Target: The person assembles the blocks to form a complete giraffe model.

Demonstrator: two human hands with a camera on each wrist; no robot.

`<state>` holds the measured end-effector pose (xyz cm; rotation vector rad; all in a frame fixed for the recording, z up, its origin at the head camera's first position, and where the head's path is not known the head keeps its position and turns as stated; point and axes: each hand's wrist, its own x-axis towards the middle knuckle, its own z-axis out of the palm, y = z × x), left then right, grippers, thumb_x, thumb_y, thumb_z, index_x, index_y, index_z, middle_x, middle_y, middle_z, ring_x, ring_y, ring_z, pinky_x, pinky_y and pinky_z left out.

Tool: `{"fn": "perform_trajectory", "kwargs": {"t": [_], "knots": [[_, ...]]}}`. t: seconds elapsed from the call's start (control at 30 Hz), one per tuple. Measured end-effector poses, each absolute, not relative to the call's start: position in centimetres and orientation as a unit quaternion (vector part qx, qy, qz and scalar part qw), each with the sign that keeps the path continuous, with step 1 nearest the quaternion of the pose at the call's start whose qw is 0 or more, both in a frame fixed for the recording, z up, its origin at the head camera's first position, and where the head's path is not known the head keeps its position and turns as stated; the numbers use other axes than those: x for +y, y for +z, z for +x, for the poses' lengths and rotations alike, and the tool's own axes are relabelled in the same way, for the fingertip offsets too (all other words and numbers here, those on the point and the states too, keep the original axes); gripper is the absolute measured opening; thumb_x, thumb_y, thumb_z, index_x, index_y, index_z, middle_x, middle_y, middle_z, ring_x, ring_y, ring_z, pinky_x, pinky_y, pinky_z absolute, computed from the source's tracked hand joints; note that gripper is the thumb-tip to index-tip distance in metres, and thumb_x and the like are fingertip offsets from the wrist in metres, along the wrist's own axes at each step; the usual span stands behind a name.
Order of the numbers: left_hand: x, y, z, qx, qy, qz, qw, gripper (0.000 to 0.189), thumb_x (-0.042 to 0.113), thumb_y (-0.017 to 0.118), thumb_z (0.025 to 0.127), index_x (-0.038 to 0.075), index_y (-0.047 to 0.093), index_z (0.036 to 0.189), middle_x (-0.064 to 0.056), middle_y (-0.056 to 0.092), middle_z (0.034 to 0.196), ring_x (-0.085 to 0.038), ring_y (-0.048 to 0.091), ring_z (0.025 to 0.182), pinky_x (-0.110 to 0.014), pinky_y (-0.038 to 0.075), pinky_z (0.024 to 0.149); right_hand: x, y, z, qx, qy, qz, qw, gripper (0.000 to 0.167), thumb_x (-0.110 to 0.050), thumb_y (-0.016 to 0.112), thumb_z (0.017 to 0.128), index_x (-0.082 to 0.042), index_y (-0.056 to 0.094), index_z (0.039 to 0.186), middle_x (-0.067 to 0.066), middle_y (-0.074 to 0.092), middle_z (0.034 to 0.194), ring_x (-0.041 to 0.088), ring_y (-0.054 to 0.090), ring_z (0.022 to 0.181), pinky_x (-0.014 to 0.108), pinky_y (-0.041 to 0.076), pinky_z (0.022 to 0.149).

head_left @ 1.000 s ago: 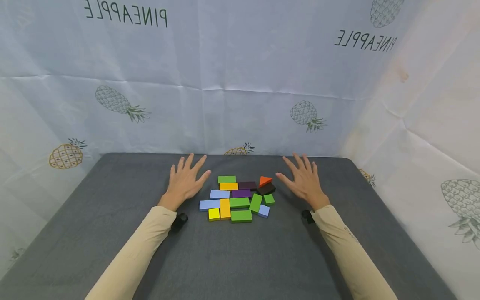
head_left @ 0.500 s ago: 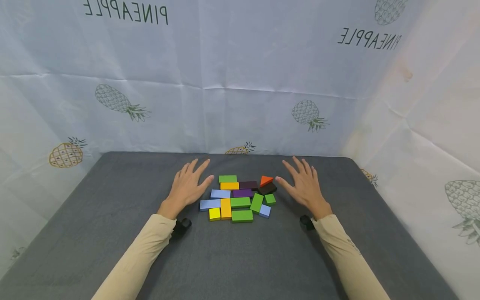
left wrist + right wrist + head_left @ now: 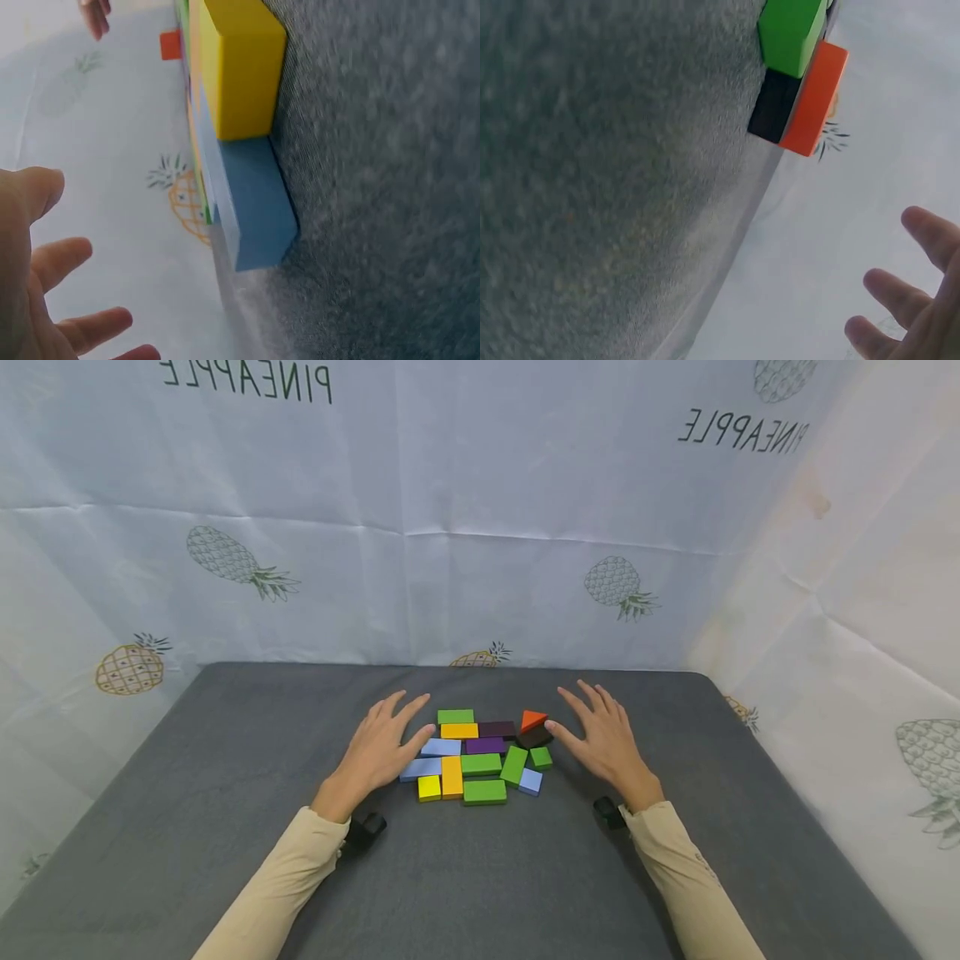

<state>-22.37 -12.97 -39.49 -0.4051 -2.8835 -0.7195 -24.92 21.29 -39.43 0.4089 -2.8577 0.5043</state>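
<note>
Coloured toy blocks lie in a loose cluster on the grey cloth. My left hand (image 3: 377, 747) hovers left of them with fingers spread, its thumb near a light blue block (image 3: 441, 747). Below that lie another light blue block (image 3: 259, 202) and a yellow block (image 3: 251, 67), both large in the left wrist view. My right hand (image 3: 603, 739) is at the cluster's right side, fingers apart and holding nothing. Its thumb tip overlaps the black block (image 3: 535, 737) beside the orange-red triangular block (image 3: 533, 719). Green blocks (image 3: 480, 765), a purple block (image 3: 486, 746) and an orange block (image 3: 452, 777) fill the middle.
The grey cloth (image 3: 480, 877) covers the table up to its rounded far corners. White curtains (image 3: 480, 460) printed with pineapples hang behind and to both sides. A dark camera (image 3: 365, 832) sits at the left wrist and another (image 3: 609, 812) at the right wrist.
Both hands have drawn slightly nearer the person and inward toward the blocks, with fingers bending a little. The blocks keep their arrangement; the head view has shifted slightly.
</note>
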Motion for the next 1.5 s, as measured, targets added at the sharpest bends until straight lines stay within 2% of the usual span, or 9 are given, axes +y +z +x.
{"fn": "perform_trajectory", "kwargs": {"t": [0.5, 0.67, 0.83, 1.23, 1.5], "knots": [[-12.5, -39.5, -21.4, -0.946, -0.26, -0.173, 0.09, 0.048, 0.039, 0.055, 0.1, 0.013, 0.056, 0.141, -0.022, 0.045, 0.149, -0.044, 0.04, 0.137, -0.066, 0.033, 0.108, 20.4, -39.2, -24.1, -0.967, 0.183, 0.159, 0.081, 0.073, -0.055, 0.057, 0.094, -0.019, 0.038, 0.154, 0.019, 0.03, 0.16, 0.044, 0.022, 0.148, 0.068, 0.02, 0.115], [-12.4, -39.5, -21.3, -0.945, -0.265, -0.178, 0.071, 0.047, 0.038, 0.056, 0.1, 0.012, 0.057, 0.14, -0.019, 0.053, 0.14, -0.04, 0.049, 0.128, -0.06, 0.041, 0.103, 20.0, -39.1, -23.8, -0.965, 0.181, 0.172, 0.082, 0.073, -0.053, 0.059, 0.093, -0.017, 0.039, 0.153, 0.019, 0.036, 0.157, 0.042, 0.028, 0.146, 0.066, 0.022, 0.115], [-12.4, -39.3, -21.2, -0.946, -0.26, -0.191, 0.041, 0.046, 0.036, 0.058, 0.1, 0.011, 0.058, 0.139, -0.016, 0.056, 0.136, -0.036, 0.052, 0.123, -0.056, 0.046, 0.099, 19.4, -39.2, -23.6, -0.96, 0.18, 0.193, 0.092, 0.067, -0.049, 0.063, 0.093, -0.013, 0.047, 0.148, 0.019, 0.045, 0.15, 0.041, 0.038, 0.14, 0.065, 0.028, 0.113], [-12.1, -38.8, -20.7, -0.936, -0.253, -0.245, -0.019, 0.042, 0.031, 0.061, 0.098, 0.014, 0.059, 0.137, -0.011, 0.058, 0.134, -0.032, 0.053, 0.124, -0.053, 0.047, 0.102, 18.1, -38.7, -22.5, -0.95, 0.196, 0.233, 0.071, 0.055, -0.044, 0.067, 0.092, -0.011, 0.06, 0.136, 0.017, 0.057, 0.138, 0.039, 0.051, 0.129, 0.061, 0.04, 0.105], [-11.4, -38.8, -20.3, -0.932, -0.244, -0.264, -0.047, 0.042, 0.025, 0.068, 0.094, 0.012, 0.062, 0.134, -0.009, 0.06, 0.128, -0.026, 0.055, 0.115, -0.046, 0.049, 0.098, 17.1, -38.8, -21.9, -0.948, 0.188, 0.253, 0.042, 0.049, -0.041, 0.067, 0.093, -0.014, 0.062, 0.133, 0.012, 0.06, 0.134, 0.035, 0.055, 0.123, 0.057, 0.044, 0.103]]}}
